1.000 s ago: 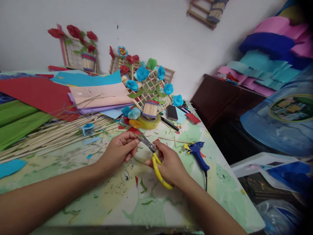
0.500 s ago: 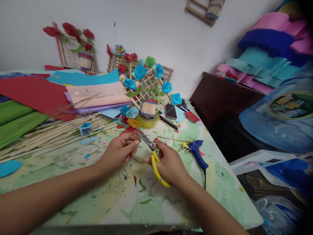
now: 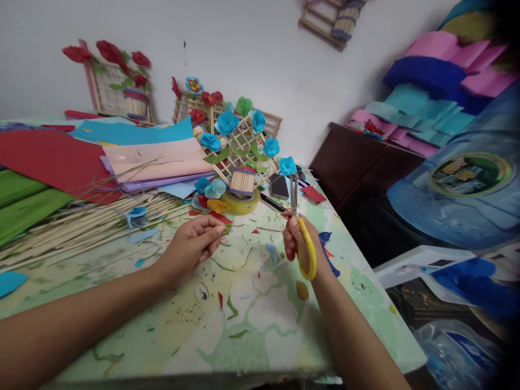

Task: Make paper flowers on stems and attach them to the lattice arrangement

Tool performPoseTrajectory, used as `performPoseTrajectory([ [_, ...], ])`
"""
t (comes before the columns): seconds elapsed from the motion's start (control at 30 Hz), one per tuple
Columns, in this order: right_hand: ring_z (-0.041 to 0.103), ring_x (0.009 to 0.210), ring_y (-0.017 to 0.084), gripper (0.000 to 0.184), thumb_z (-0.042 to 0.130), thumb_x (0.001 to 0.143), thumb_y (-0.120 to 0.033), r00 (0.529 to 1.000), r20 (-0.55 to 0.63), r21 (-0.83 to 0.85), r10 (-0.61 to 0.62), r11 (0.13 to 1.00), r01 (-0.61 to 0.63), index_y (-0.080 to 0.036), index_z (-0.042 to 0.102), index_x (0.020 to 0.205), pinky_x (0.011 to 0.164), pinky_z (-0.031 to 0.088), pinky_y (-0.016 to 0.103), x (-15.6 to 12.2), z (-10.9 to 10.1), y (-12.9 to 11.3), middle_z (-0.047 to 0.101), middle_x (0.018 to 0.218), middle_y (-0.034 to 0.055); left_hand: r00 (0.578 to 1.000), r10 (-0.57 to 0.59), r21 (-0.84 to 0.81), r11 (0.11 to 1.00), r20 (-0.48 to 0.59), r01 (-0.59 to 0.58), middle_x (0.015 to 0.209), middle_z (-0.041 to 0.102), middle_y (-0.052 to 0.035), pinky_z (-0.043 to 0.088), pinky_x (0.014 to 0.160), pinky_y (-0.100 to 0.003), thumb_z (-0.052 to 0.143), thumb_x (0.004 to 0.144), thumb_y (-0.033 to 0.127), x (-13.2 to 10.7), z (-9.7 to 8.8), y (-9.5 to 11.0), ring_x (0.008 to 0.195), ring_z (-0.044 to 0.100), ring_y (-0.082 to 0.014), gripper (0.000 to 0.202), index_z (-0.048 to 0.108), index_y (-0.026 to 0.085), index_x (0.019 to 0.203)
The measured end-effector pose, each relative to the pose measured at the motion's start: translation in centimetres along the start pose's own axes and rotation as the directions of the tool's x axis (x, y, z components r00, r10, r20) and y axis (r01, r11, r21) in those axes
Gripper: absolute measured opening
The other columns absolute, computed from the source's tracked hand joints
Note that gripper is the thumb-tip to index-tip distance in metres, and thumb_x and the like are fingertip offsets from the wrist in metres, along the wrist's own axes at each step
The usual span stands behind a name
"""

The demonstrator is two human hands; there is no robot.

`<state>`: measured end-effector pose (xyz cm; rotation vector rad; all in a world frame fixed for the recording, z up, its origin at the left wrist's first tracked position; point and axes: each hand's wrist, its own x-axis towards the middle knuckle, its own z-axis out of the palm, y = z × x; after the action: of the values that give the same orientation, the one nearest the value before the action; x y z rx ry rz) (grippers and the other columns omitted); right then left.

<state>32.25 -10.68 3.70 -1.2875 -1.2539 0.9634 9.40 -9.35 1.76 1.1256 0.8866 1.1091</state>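
Observation:
My right hand (image 3: 298, 244) grips yellow-handled scissors (image 3: 303, 233), held upright with the closed blades pointing up, above the table's right part. My left hand (image 3: 195, 244) rests near the table's middle with its fingertips pinched together on something small that I cannot make out. The hands are apart, with a gap between them. A red paper scrap (image 3: 221, 218) lies just beyond my left fingers.
A paint-stained table (image 3: 244, 325) carries bamboo sticks (image 3: 81, 225), coloured paper sheets (image 3: 154, 154), a lattice frame with blue paper flowers (image 3: 244, 143), a tape roll (image 3: 241, 203), a phone (image 3: 279, 186) and a blue glue gun (image 3: 327, 246) behind my right hand. A dark cabinet (image 3: 357, 168) stands right.
My right hand has swung the scissors away from my left hand, to the right and upright. The blades no longer meet my left fingers. The view has shifted slightly right.

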Motion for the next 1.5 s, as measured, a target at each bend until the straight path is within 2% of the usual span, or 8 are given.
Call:
performPoseTrajectory([
  [0.2,0.042,0.058,0.012,0.046,0.067,0.073,-0.043,0.974,0.224,-0.357,-0.044,0.926,0.124,-0.023,0.057,0.113,0.053,0.036,0.024,-2.5,3.0,0.2,0.045,0.065,-0.0045,0.998,-0.019,-0.087,0.996,-0.065,0.013,0.044,0.047,0.0079,0.017,0.034,-0.012,0.064,0.080,0.031,0.2,0.1,0.3,0.030,0.027,-0.0001,0.017,0.056,0.016,0.080],
  [0.4,0.044,0.067,0.014,0.043,0.067,0.074,-0.038,0.957,0.280,-0.586,-0.072,0.777,0.230,-0.027,0.057,0.114,0.060,0.034,0.025,-3.4,3.9,-0.1,0.052,0.078,-0.0012,0.996,-0.085,-0.123,0.989,0.023,0.087,0.043,0.046,0.0082,0.015,0.033,-0.012,0.063,0.080,0.031,-0.3,0.6,-0.2,0.030,0.025,-0.0002,0.018,0.055,0.015,0.078],
  [0.67,0.044,0.063,0.014,0.040,0.065,0.076,-0.042,0.954,0.293,-0.603,-0.059,0.763,0.232,-0.026,0.058,0.112,0.059,0.032,0.025,-3.4,3.9,-0.1,0.051,0.072,-0.0019,0.986,-0.140,-0.152,0.977,0.093,0.153,0.042,0.045,0.0089,0.014,0.033,-0.012,0.063,0.080,0.031,-0.7,0.6,-0.5,0.029,0.023,0.0001,0.017,0.055,0.016,0.080],
  [0.9,0.045,0.061,0.015,0.048,0.058,0.080,-0.052,0.994,0.037,-0.541,-0.102,0.834,0.106,-0.024,0.054,0.119,0.060,0.036,0.027,-1.7,1.4,0.1,0.052,0.070,-0.0020,0.994,-0.106,-0.125,0.986,0.039,0.110,0.042,0.045,0.0086,0.015,0.033,-0.011,0.064,0.081,0.029,-0.8,0.7,-0.5,0.029,0.024,0.0006,0.016,0.056,0.015,0.080],
  [1.1,0.052,0.089,0.023,0.067,0.063,0.076,-0.043,0.973,0.157,-0.681,-0.170,0.694,0.232,-0.020,0.041,0.135,0.079,0.042,0.036,-2.9,2.5,-0.4,0.057,0.109,0.0105,0.991,0.009,-0.200,0.979,-0.134,-0.035,0.047,0.047,0.0091,0.019,0.034,-0.009,0.063,0.082,0.027,0.1,0.0,0.0,0.031,0.028,0.0010,0.015,0.053,0.016,0.080],
  [1.2,0.052,0.094,0.025,0.068,0.062,0.076,-0.041,0.962,0.220,-0.711,-0.162,0.648,0.272,-0.018,0.040,0.136,0.084,0.041,0.039,-3.4,3.3,-0.5,0.055,0.117,0.0136,0.995,0.017,-0.165,0.986,-0.102,-0.034,0.044,0.047,0.0091,0.019,0.033,-0.010,0.063,0.082,0.029,-0.2,0.4,-0.2,0.031,0.028,0.0004,0.016,0.053,0.017,0.079],
  [1.37,0.052,0.078,0.020,0.054,0.059,0.079,-0.042,0.939,0.336,-0.704,-0.075,0.642,0.303,-0.019,0.048,0.127,0.068,0.039,0.030,-3.9,4.2,-0.7,0.061,0.096,0.0082,0.995,-0.094,-0.094,0.991,0.046,0.098,0.041,0.046,0.0094,0.017,0.032,-0.010,0.061,0.082,0.032,-1.0,1.1,-1.5,0.029,0.026,0.0000,0.017,0.054,0.017,0.080],
  [1.5,0.046,0.063,0.015,0.042,0.057,0.082,-0.044,0.947,0.319,-0.657,-0.040,0.710,0.251,-0.024,0.051,0.119,0.058,0.033,0.025,-3.9,4.0,-0.6,0.054,0.074,-0.0010,0.990,-0.114,-0.032,0.993,0.078,0.117,0.041,0.046,0.0097,0.018,0.031,-0.010,0.062,0.081,0.033,-1.2,1.1,-2.0,0.030,0.026,-0.0007,0.018,0.055,0.017,0.082],
])
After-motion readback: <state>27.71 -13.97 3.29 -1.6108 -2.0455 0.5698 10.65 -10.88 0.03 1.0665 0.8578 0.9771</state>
